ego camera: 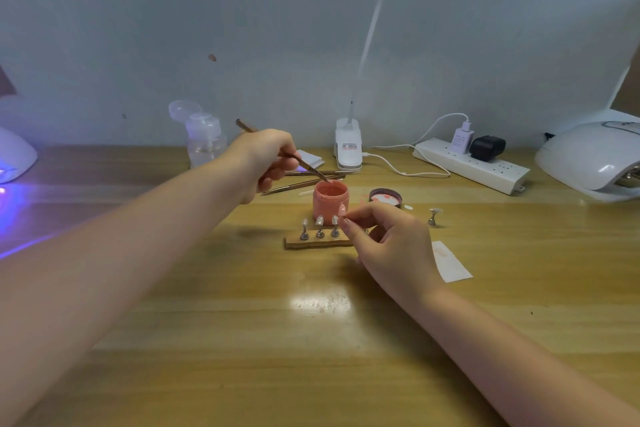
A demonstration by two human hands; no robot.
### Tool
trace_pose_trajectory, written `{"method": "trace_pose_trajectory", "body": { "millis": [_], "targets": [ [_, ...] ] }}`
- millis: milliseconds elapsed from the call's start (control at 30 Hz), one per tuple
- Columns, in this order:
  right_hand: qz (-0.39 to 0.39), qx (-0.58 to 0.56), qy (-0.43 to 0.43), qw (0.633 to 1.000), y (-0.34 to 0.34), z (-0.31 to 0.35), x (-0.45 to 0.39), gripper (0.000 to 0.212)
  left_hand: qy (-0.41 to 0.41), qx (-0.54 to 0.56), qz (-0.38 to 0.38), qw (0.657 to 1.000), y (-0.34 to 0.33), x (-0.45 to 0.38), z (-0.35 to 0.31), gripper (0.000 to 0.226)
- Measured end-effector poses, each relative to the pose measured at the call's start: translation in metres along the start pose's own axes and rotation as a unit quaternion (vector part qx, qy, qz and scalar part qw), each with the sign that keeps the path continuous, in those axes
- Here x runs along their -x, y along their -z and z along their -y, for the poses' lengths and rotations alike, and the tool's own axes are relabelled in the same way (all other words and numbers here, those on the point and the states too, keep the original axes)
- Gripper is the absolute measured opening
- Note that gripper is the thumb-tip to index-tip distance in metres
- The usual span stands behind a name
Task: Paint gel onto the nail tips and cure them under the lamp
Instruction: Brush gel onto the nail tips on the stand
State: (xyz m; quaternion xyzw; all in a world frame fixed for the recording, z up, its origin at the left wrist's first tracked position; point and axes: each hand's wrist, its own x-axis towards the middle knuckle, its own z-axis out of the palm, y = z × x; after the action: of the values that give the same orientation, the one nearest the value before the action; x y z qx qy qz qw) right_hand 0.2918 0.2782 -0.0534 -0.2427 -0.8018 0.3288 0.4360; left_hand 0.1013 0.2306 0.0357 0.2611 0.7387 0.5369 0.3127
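Gel sits open in a small pink jar (330,202) at the middle of the wooden table (242,340), its lid (385,197) laid face up just to the right, so the colour can be reached without further handling. The left hand (268,158) pinches a thin brush (282,151) like a pen, fingers curled round the handle, and slants it down so the bristle end meets the jar's mouth, apparently to load gel. Just in front of the jar, three nail tips (319,220) stand upright on little metal posts along a narrow strip holder (317,242), lifted off the table so each can be painted without being touched. The right hand (388,239) has its fingers curled, thumb and forefinger pinching at the right end of the row beside the third tip, probably to steady a post or turn it toward the brush; what exactly is between the fingers is too small to tell. One more post with a tip (433,217) stands apart to the right. A curing lamp (15,156) glows violet at the far left edge, ready within reach; a second lamp (588,159) rests at far right.
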Motion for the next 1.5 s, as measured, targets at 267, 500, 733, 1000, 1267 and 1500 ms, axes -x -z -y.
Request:
{"method": "trace_pose_trajectory", "body": {
  "millis": [267,500,733,1000,1267,1500],
  "targets": [
    [0.003,0.016,0.007,1.0,0.001,0.002,0.0,0.004,0.037,0.048,-0.005,0.998,0.022,0.005,0.017,0.012],
    [0.004,0.012,0.001,1.0,0.002,0.003,0.0,0.004,0.019,0.075,-0.024,0.997,0.02,0.006,0.026,0.015],
    [-0.001,0.002,-0.017,1.0,0.002,0.003,-0.001,0.004,-0.161,0.135,-0.056,0.976,0.02,0.037,0.048,0.014],
    [0.0,-0.009,-0.028,1.0,0.002,0.002,-0.001,0.003,-0.367,-0.001,-0.004,0.93,0.0,0.096,0.079,0.015],
    [-0.003,-0.003,-0.017,1.0,0.002,0.002,-0.001,0.003,-0.423,-0.078,0.01,0.903,0.0,0.101,0.088,0.02],
    [-0.004,-0.002,-0.015,1.0,0.001,0.001,0.0,0.002,-0.42,-0.066,-0.011,0.905,-0.003,0.101,0.087,0.015]
  ]
}}
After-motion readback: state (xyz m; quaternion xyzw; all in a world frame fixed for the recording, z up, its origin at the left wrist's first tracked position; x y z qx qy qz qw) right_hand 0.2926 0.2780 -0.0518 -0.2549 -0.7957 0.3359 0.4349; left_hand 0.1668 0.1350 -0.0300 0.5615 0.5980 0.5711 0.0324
